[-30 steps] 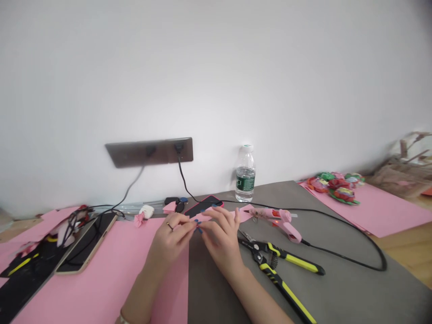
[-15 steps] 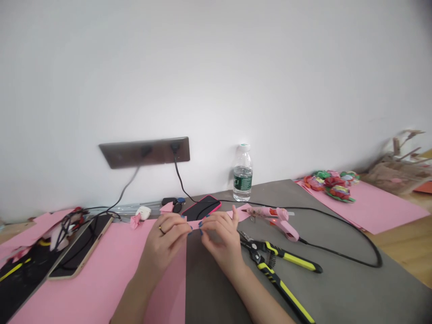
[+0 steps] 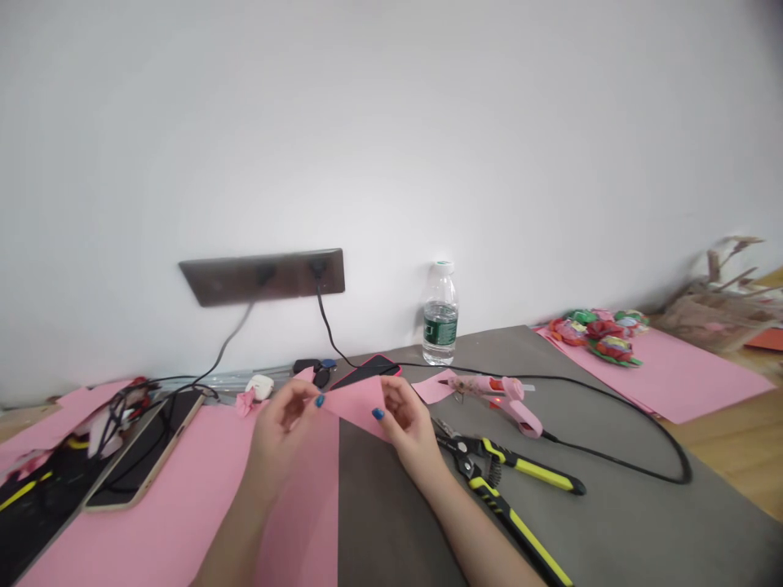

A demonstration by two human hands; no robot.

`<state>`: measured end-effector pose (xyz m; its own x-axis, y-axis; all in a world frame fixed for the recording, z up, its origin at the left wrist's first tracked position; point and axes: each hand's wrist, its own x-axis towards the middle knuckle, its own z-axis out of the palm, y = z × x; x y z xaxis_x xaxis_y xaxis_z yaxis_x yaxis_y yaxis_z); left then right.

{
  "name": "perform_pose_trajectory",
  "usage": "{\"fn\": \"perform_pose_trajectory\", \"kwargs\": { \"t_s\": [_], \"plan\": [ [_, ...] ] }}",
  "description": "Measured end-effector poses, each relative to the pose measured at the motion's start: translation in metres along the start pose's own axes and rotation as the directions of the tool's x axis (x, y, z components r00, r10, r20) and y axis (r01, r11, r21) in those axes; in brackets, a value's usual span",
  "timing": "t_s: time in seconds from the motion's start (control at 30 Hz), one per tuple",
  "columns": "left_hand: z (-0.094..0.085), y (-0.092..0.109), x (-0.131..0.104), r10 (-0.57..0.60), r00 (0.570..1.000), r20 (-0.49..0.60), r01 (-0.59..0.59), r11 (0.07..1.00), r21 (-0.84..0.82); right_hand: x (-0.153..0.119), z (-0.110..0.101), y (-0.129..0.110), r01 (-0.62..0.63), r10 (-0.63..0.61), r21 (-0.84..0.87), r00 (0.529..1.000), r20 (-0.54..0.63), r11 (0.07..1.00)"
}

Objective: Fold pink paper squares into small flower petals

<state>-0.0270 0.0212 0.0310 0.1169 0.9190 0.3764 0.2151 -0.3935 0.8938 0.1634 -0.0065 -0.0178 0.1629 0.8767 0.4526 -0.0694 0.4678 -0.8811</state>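
Note:
Between my two hands is a small piece of pink paper point(image 3: 355, 403), roughly triangular as I see it. My left hand point(image 3: 285, 428) pinches its left corner between thumb and fingers. At the right edge, my right hand point(image 3: 407, 420) grips it with the thumb in front and the fingers behind. Beneath my left arm lies a large pink sheet point(image 3: 201, 481). Just beyond the paper is a dark phone with a pink rim point(image 3: 391, 367), partly hidden. Another pink paper piece point(image 3: 433, 388) lies right of my right hand, by the glue gun point(image 3: 489, 387).
Yellow-and-black pliers point(image 3: 489, 473) lie open right of my right arm. A water bottle point(image 3: 440, 314) stands by the wall. The glue gun's black cord point(image 3: 666, 424) loops across the grey mat point(image 3: 624, 505). A phone point(image 3: 147, 448) lies left; colourful paper flowers point(image 3: 605, 334) sit back right.
The pink paper, seen before as a narrow strip between my fingertips, now shows a broad face. My hands have turned, thumbs towards me, and moved slightly apart.

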Motion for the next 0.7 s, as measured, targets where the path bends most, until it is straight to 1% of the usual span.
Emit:
{"fn": "perform_pose_trajectory", "kwargs": {
  "t_s": [0.07,0.13,0.23,0.3,0.33,0.37,0.43,0.47,0.5,0.53,0.57,0.6,0.63,0.67,0.7],
  "plan": [
    [0.01,-0.001,-0.002,-0.064,0.988,0.139,0.062,0.998,0.017,0.0,0.001,-0.001,-0.055,0.056,-0.065,0.998,0.02,0.996],
    [0.016,-0.001,-0.004,-0.102,0.964,0.246,0.09,0.994,0.06,0.0,0.0,-0.002,-0.073,0.08,-0.134,0.996,0.047,0.988],
    [0.018,-0.002,-0.006,-0.085,0.945,0.316,0.049,0.992,0.12,0.0,-0.001,-0.005,-0.04,0.063,-0.179,0.99,0.123,0.983],
    [0.014,-0.003,-0.005,-0.052,0.95,0.308,0.009,0.99,0.141,0.0,-0.001,-0.007,-0.009,0.034,-0.199,0.992,0.124,0.98],
    [0.01,-0.003,-0.003,-0.044,0.957,0.285,0.002,0.99,0.144,0.001,-0.002,-0.007,0.005,0.016,-0.206,0.995,0.1,0.979],
    [0.006,-0.004,-0.001,-0.042,0.968,0.248,0.007,0.99,0.141,0.002,-0.004,-0.007,0.013,-0.002,-0.213,0.999,0.054,0.977],
    [-0.003,-0.006,0.003,-0.072,0.989,0.128,0.058,0.992,0.11,0.004,-0.008,-0.005,0.012,-0.032,-0.219,0.995,-0.091,0.976],
    [-0.006,-0.007,0.004,-0.091,0.995,0.049,0.087,0.993,0.085,0.005,-0.01,-0.003,0.003,-0.043,-0.222,0.984,-0.174,0.975],
    [-0.008,-0.008,0.005,-0.12,0.993,0.009,0.119,0.991,0.056,0.006,-0.012,-0.002,-0.004,-0.05,-0.222,0.971,-0.235,0.975],
    [-0.008,-0.009,0.005,-0.163,0.986,0.021,0.163,0.986,0.019,0.007,-0.013,-0.001,-0.009,-0.052,-0.223,0.962,-0.267,0.975],
    [-0.007,-0.01,0.005,-0.207,0.976,0.067,0.209,0.977,-0.026,0.007,-0.013,-0.001,-0.012,-0.05,-0.224,0.963,-0.266,0.974],
    [-0.004,-0.01,0.004,-0.242,0.958,0.154,0.254,0.965,-0.065,0.007,-0.012,-0.001,-0.006,-0.048,-0.224,0.97,-0.237,0.975],
    [0.001,-0.011,0.002,-0.261,0.942,0.213,0.285,0.954,-0.091,0.007,-0.01,-0.002,0.005,-0.049,-0.22,0.98,-0.191,0.975],
    [0.005,-0.011,0.0,-0.269,0.932,0.242,0.301,0.948,-0.107,0.006,-0.008,-0.003,0.025,-0.054,-0.21,0.989,-0.135,0.977],
    [0.01,-0.011,-0.001,-0.284,0.931,0.231,0.313,0.944,-0.102,0.006,-0.006,-0.005,0.048,-0.064,-0.195,0.995,-0.075,0.98]
  ]
}}
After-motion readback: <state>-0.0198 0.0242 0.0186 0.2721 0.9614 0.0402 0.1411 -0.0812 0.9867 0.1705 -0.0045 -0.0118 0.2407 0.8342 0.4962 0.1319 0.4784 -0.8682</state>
